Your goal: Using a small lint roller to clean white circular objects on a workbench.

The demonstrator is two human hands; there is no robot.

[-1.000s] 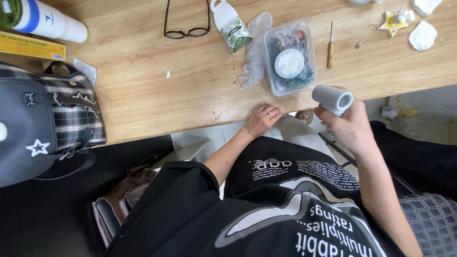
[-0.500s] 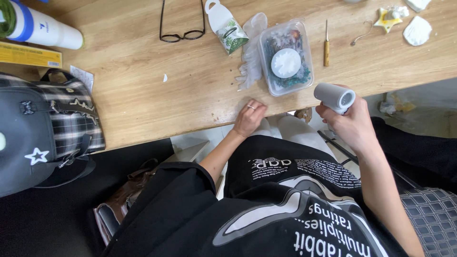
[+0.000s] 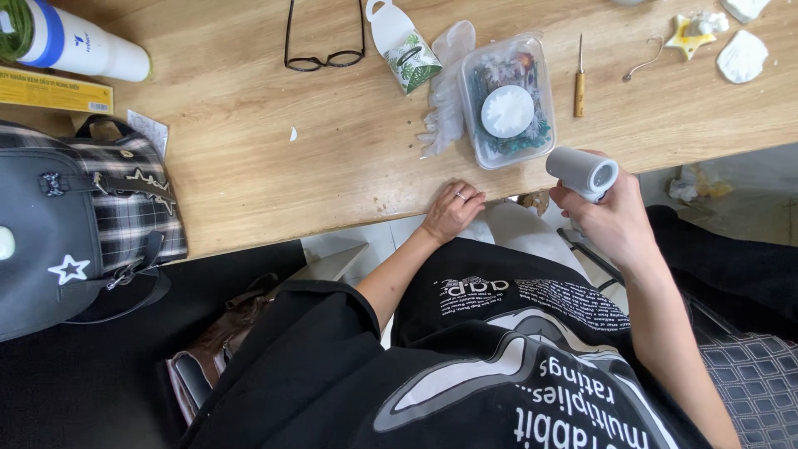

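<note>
My right hand (image 3: 613,223) holds a small grey cylinder-shaped device (image 3: 581,172) just off the front edge of the wooden table (image 3: 274,166). My left hand (image 3: 453,210) rests on the table's front edge with its fingers curled and nothing in it. Just beyond both hands stands a clear plastic box (image 3: 507,100) with a round white lid and small colourful bits inside. A crumpled clear plastic glove (image 3: 446,91) lies against the box's left side.
Black glasses (image 3: 324,50), a leaf-print paper cup (image 3: 407,54), a wooden-handled awl (image 3: 579,79), a metal hook (image 3: 644,60) and white plaster shapes (image 3: 742,56) lie farther back. A white bottle (image 3: 79,50), a yellow box (image 3: 54,91) and a plaid backpack (image 3: 83,216) are at the left.
My left hand slid left and forward along the table edge and curled. My right hand raised the grey device slightly toward the table.
</note>
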